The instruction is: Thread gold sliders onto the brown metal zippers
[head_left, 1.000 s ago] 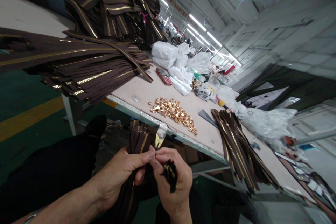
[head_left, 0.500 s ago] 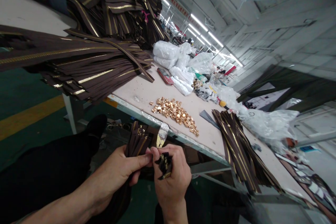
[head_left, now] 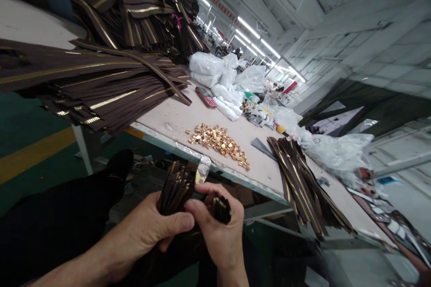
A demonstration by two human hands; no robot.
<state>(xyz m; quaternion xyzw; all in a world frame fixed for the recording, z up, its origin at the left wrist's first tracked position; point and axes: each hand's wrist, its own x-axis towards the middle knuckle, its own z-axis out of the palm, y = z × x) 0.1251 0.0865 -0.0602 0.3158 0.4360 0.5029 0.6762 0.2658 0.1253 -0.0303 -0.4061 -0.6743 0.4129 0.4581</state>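
At the worktable's edge (head_left: 158, 137), I am logging my left hand (head_left: 144, 228) clamping a brown zipper bundle (head_left: 175, 193), my right hand (head_left: 218, 233) pinching zipper ends (head_left: 221, 209), with many stacked zippers (head_left: 303, 184) and gold metal pieces (head_left: 218, 143) remaining.

Bare left hand (head_left: 151, 228) and bare right hand (head_left: 220, 228), with short fingernails (head_left: 189, 218). Uncovered left forearm (head_left: 84, 267) toward the near edge of view. Plain black trousers (head_left: 50, 210) across the near left, and a rounded black shoe (head_left: 119, 166) farther off at the leg's end.

A table (head_left: 168, 119) holds brown zippers (head_left: 303, 184), gold metal parts (head_left: 218, 143), plastic bags (head_left: 205, 65).
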